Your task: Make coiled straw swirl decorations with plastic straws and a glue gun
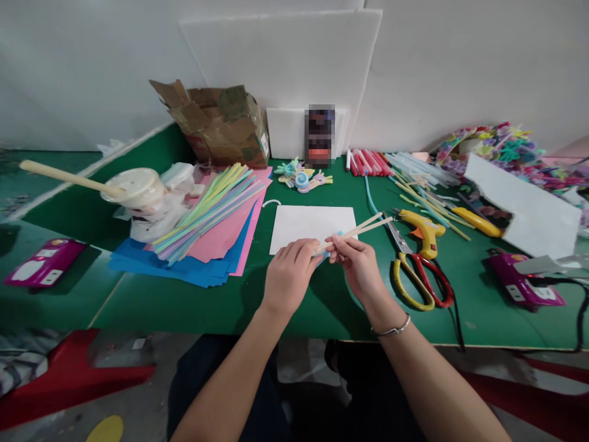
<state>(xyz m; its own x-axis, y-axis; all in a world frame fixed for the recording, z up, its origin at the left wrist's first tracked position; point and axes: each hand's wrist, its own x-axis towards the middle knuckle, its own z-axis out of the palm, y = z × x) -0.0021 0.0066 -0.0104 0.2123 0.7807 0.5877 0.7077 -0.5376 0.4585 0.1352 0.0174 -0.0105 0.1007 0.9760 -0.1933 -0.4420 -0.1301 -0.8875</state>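
Note:
Both my hands meet above the green table [151, 301], just in front of a white sheet of paper [313, 226]. My left hand [289, 273] is closed, its fingers curled round the near end of a pair of thin pale sticks [363, 228]. My right hand [358, 263] pinches the same sticks a little further along; they point up and to the right. A bit of light blue shows between the fingers, too small to name. A bracelet sits on my right wrist.
Coloured paper sheets with a bundle of straws [209, 212] lie at left, beside a lidded cup [133, 187] and a cardboard box [221, 123]. Scissors [421, 279], a yellow glue gun [426, 230] and more straws [414, 172] lie at right. Purple devices [524, 282] sit at both sides.

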